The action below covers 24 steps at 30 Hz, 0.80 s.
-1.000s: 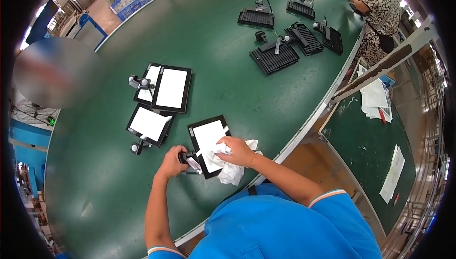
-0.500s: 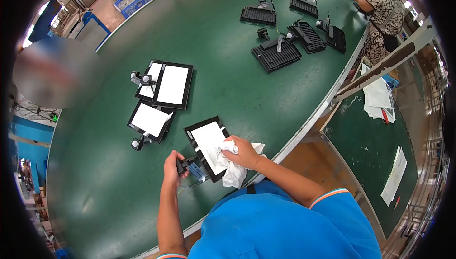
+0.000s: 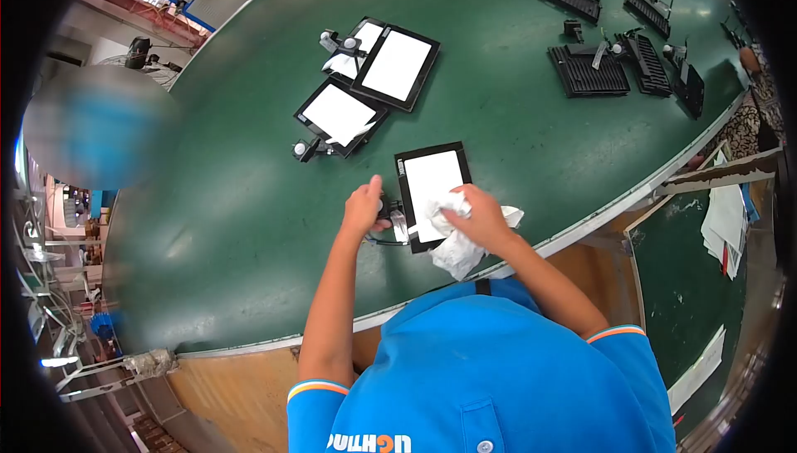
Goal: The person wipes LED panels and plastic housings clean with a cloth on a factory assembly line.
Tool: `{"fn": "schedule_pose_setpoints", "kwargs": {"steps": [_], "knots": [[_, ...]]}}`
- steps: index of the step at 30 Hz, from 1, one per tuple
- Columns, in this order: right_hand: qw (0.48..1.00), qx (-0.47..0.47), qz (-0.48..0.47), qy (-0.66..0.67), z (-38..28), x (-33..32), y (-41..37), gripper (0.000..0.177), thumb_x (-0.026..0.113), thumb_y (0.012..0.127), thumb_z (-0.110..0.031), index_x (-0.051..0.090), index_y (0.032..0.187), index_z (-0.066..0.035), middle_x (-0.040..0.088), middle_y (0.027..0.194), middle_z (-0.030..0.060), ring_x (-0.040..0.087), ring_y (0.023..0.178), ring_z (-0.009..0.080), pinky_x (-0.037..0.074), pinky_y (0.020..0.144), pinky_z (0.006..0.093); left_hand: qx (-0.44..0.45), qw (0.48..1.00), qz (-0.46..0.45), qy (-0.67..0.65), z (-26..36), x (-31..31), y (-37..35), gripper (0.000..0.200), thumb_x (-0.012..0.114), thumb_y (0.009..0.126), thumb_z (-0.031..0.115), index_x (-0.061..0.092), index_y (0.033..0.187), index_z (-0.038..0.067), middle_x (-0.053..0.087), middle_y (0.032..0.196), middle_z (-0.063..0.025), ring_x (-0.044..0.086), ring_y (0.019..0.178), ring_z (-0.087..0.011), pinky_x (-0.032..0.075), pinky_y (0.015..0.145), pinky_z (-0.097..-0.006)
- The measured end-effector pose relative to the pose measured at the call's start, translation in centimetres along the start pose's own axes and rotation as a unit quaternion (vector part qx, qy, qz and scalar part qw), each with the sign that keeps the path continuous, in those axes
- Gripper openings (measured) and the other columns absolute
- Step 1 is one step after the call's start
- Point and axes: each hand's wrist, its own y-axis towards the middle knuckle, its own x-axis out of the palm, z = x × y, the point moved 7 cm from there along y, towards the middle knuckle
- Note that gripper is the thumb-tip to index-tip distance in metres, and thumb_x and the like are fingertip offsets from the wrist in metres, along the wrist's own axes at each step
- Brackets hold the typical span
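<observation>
Two hands flanked the panel [image 3: 432,177], its long axis pointing away from us: our left hand [image 3: 363,208] closed on its side bracket [image 3: 391,220], our right hand [image 3: 477,220] clamped on a cloth [image 3: 457,254] atop it.

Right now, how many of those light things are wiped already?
Three white-faced panels lie set aside farther out, seemingly done. In hand: the right hand presses a cloth on a fourth panel while the left hand grips its bracket. The black ribbed units far off lie face down, probably still to do.
</observation>
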Motion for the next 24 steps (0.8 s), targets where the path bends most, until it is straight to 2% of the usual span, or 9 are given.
{"fn": "schedule_pose_setpoints", "kwargs": {"steps": [1, 2, 4, 6, 8, 11, 13, 21, 24], "knots": [[0.99, 0.075, -0.006, 0.121, 1.5, -0.4, 0.1, 0.03, 0.067, 0.073, -0.017, 0.056, 0.099, -0.004, 0.061, 0.088, 0.0097, 0.06, 0.08, 0.0222, 0.048, 0.069, 0.0325, -0.03, 0.973, -0.09, -0.212, -1.4, 0.9, -0.4, 0.054, 0.044, 0.088, 0.047, 0.056, 0.104, -0.003, 0.062, 0.096, -0.0206, 0.064, 0.086, -0.0316, 0.052, 0.07, -0.0388], [0.96, 0.149, -0.014, 0.237, 2.7, -0.5, 0.1, 0.029, 0.066, 0.076, -0.016, 0.056, 0.1, -0.003, 0.063, 0.091, 0.0107, 0.061, 0.08, 0.0197, 0.048, 0.07, 0.0307, -0.059, 0.891, -0.174, -0.415, -2.0, 2.0, -1.0, 0.048, 0.047, 0.089, 0.042, 0.053, 0.108, -0.001, 0.06, 0.099, -0.0191, 0.064, 0.087, -0.0293, 0.053, 0.068, -0.0359], [0.947, 0.161, 0.054, 0.272, 2.3, -2.8, 1.2, 0.034, 0.064, 0.078, -0.013, 0.052, 0.107, 0.0, 0.064, 0.094, 0.0122, 0.061, 0.082, 0.0182, 0.047, 0.073, 0.0297, -0.02, 0.862, -0.194, -0.468, -2.5, 3.0, -1.2, 0.044, 0.049, 0.089, 0.039, 0.05, 0.11, 0.001, 0.06, 0.101, -0.0189, 0.064, 0.087, -0.0295, 0.053, 0.068, -0.0355], [0.948, 0.147, 0.09, 0.267, 0.8, -4.4, 2.3, 0.038, 0.064, 0.077, -0.012, 0.05, 0.109, 0.0, 0.062, 0.096, 0.0131, 0.06, 0.085, 0.0206, 0.047, 0.075, 0.0308, 0.005, 0.781, -0.238, -0.578, -2.3, 4.1, -1.4, 0.037, 0.056, 0.088, 0.03, 0.044, 0.109, 0.002, 0.057, 0.104, -0.0168, 0.061, 0.093, -0.0282, 0.05, 0.074, -0.0352], [0.98, 0.034, 0.168, 0.1, -2.1, -5.6, 3.0, 0.044, 0.064, 0.074, -0.01, 0.046, 0.113, 0.0, 0.056, 0.103, 0.0164, 0.056, 0.094, 0.027, 0.044, 0.081, 0.0326, 0.017, 0.778, -0.229, -0.584, -2.5, 5.0, -1.1, 0.035, 0.056, 0.088, 0.03, 0.044, 0.106, 0.003, 0.057, 0.103, -0.0159, 0.061, 0.09, -0.0269, 0.05, 0.072, -0.0349], [0.985, -0.153, 0.072, -0.044, -5.8, -0.7, 1.9, 0.052, 0.066, 0.061, -0.007, 0.05, 0.111, -0.006, 0.051, 0.1, 0.014, 0.05, 0.093, 0.0329, 0.045, 0.077, 0.038, 0.048, 0.784, -0.212, -0.582, -2.5, 5.6, -1.3, 0.031, 0.058, 0.087, 0.026, 0.044, 0.105, 0.004, 0.057, 0.1, -0.0106, 0.058, 0.08, -0.0183, 0.049, 0.071, -0.0306], [0.98, -0.154, -0.066, -0.109, -6.4, 4.1, -0.4, 0.049, 0.068, 0.056, -0.01, 0.055, 0.104, -0.012, 0.051, 0.094, 0.0091, 0.051, 0.089, 0.0295, 0.046, 0.071, 0.0381, 0.074, 0.851, -0.115, -0.507, -4.0, 6.4, -1.6, 0.035, 0.062, 0.085, 0.022, 0.044, 0.108, 0.003, 0.056, 0.1, -0.0077, 0.056, 0.081, -0.0144, 0.048, 0.074, -0.0274], [0.973, -0.126, 0.024, -0.192, -2.3, 4.7, 5.8, 0.024, 0.065, 0.062, -0.01, 0.056, 0.084, -0.011, 0.051, 0.08, 0.0064, 0.053, 0.08, 0.026, 0.046, 0.066, 0.0367, 0.083, 0.843, -0.105, -0.52, -3.1, 6.4, -3.1, 0.031, 0.059, 0.084, 0.009, 0.042, 0.109, 0.001, 0.058, 0.091, -0.0078, 0.058, 0.073, -0.0125, 0.048, 0.069, -0.0269], [0.976, -0.101, 0.06, -0.185, -2.0, 2.8, 9.7, 0.018, 0.063, 0.066, -0.009, 0.055, 0.081, -0.009, 0.05, 0.08, 0.0074, 0.054, 0.079, 0.0269, 0.046, 0.067, 0.0357, 0.082, 0.859, -0.114, -0.492, -3.2, 6.6, -2.9, 0.04, 0.063, 0.083, 0.016, 0.041, 0.112, 0.001, 0.057, 0.093, -0.0084, 0.058, 0.074, -0.0154, 0.051, 0.072, -0.0292]]}}
